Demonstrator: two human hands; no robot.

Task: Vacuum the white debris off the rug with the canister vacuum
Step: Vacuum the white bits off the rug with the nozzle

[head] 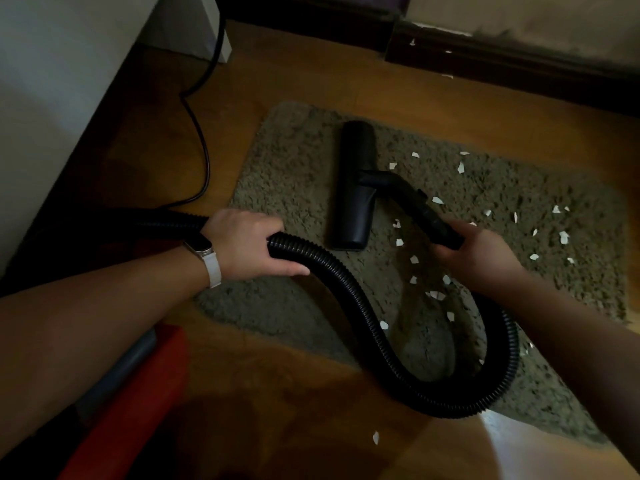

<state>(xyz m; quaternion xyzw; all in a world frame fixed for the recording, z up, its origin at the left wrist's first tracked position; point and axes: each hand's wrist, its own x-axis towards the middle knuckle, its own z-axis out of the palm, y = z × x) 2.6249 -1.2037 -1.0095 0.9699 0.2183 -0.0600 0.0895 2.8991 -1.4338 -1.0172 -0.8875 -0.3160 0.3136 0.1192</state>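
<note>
A shaggy grey-green rug (294,188) lies on the wooden floor. Several white scraps (563,237) are scattered over its right half and middle. The black floor nozzle (353,188) rests flat on the rug, left of the scraps. Its short black tube (415,199) runs back to my right hand (474,247), which grips the tube's end. The black ribbed hose (367,306) loops from there across the rug's near edge. My left hand (249,244), with a white watch strap at the wrist, grips the hose at the rug's left edge.
The red canister body (138,393) sits at the lower left by my left arm. A black power cord (201,140) runs along the floor to a white cabinet (52,98) on the left. A dark skirting board (502,60) lines the far wall. One scrap (375,437) lies on bare floor.
</note>
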